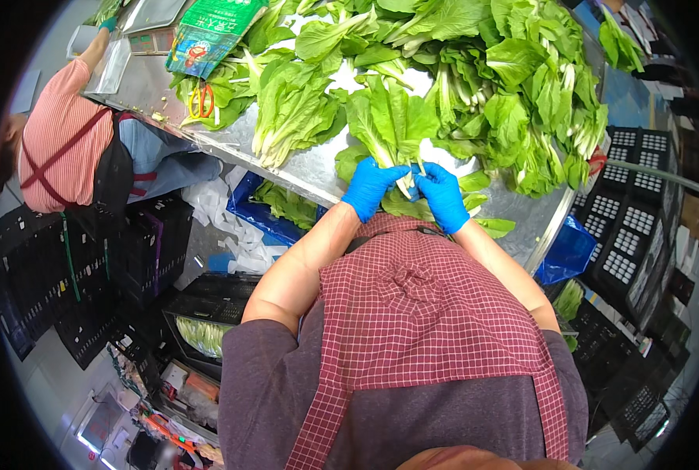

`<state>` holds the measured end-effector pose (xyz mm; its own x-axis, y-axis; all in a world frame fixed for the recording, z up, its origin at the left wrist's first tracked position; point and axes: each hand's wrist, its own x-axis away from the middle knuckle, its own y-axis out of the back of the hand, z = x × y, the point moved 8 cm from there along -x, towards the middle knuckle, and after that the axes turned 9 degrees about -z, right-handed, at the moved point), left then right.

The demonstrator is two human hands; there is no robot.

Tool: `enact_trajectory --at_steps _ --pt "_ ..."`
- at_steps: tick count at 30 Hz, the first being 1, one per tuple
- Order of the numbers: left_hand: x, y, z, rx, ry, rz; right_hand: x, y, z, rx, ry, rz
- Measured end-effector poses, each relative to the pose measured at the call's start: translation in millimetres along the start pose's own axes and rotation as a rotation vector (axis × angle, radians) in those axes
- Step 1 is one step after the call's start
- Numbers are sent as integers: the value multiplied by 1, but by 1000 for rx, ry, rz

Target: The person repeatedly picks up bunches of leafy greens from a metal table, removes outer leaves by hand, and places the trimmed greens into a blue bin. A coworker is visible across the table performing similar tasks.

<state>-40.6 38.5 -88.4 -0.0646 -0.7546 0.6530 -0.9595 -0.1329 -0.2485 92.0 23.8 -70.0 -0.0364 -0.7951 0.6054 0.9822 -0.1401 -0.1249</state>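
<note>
Both of my hands wear blue gloves and meet at the pale stem end of a leafy green vegetable at the table's near edge. My left hand grips the stems from the left, with the leaves fanning away from me. The fingers of my right hand pinch a thin stalk at the same stem end; its fingertips are partly hidden. Loose leaves lie under and beside my hands. Left of them rests a gathered bunch of greens, stems towards me.
A large heap of greens covers the metal table to the right. Orange-handled scissors lie by a green printed bag. A blue-lined crate stands below the edge. A co-worker stands at left; black crates stand at right.
</note>
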Motion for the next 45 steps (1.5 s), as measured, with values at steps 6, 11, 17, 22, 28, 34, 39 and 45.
enact_trajectory --at_steps 6,11,17,22,28,34,39,45 --pt "-1 -1 6 45 11 95 -2 -3 -7 -80 -30 89" --pt "9 -12 -8 40 -43 133 -6 -2 -16 -188 -112 175" --pt "10 -18 -13 65 -82 125 -2 -5 -19 -399 -224 212" --pt "11 -20 -18 18 -149 123 -14 7 -25 -234 -186 177" --pt "14 -10 -44 -93 -244 -27 -15 38 -12 1125 241 63" --pt "2 2 -45 -59 -295 -113 15 1 57 862 444 54" --pt "11 -18 -43 15 -279 -9 -6 -13 36 652 333 87" --pt "17 -11 -37 -167 15 103 1 -13 16 201 12 209"
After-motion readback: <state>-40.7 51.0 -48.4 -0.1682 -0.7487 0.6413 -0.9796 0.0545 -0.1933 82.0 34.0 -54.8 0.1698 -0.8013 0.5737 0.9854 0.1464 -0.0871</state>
